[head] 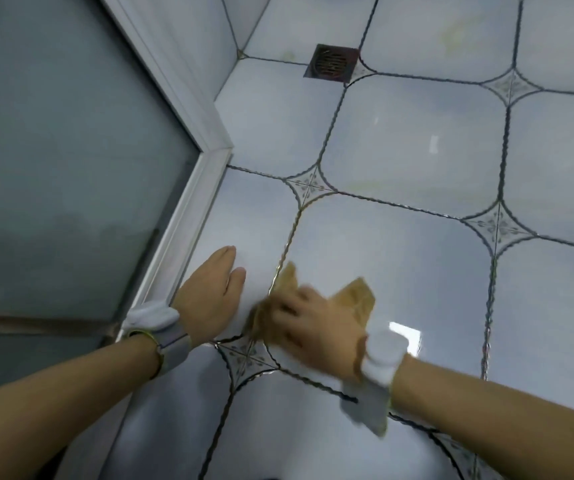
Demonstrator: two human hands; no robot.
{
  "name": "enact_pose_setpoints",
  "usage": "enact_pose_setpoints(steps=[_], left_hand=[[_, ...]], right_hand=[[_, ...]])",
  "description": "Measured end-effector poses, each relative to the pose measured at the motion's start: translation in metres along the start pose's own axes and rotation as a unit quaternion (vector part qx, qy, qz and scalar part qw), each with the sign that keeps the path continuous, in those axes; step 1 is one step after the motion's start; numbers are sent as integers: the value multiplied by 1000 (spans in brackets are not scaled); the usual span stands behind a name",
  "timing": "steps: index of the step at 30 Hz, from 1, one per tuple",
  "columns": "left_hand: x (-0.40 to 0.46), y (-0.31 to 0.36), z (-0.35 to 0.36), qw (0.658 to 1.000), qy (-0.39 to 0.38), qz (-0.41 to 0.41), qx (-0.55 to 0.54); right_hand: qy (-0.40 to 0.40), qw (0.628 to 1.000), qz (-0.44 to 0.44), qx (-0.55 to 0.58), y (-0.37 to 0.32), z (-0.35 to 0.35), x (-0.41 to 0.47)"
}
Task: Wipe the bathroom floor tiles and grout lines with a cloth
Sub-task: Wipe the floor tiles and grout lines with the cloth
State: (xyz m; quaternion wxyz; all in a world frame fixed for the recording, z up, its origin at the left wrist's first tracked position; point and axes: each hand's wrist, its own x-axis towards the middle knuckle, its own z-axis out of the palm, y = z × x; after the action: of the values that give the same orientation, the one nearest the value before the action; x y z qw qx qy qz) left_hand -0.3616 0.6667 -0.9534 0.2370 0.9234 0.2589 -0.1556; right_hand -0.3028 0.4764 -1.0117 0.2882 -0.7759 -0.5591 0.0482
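A yellow-brown cloth (356,294) lies on the glossy pale blue floor tiles (399,258), over a dark wavy grout line (287,247). My right hand (313,327) lies on top of the cloth and presses it to the floor; the hand is blurred and its fingers spread over the fabric. My left hand (209,292) rests flat on the tile to the left of the cloth, fingers straight and together, holding nothing. Both wrists wear white bands.
A white-framed frosted glass door (70,150) runs along the left, its frame (188,216) meeting the floor beside my left hand. A square brown floor drain (332,64) sits at the far corner. Tiled floor stretches to the right and ahead.
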Motion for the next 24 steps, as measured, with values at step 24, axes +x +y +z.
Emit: enact_pose_setpoints(steps=[24], left_hand=[[25, 5, -24, 948, 188, -56, -251]], right_hand=[[-89, 976, -174, 96, -18, 63, 81]])
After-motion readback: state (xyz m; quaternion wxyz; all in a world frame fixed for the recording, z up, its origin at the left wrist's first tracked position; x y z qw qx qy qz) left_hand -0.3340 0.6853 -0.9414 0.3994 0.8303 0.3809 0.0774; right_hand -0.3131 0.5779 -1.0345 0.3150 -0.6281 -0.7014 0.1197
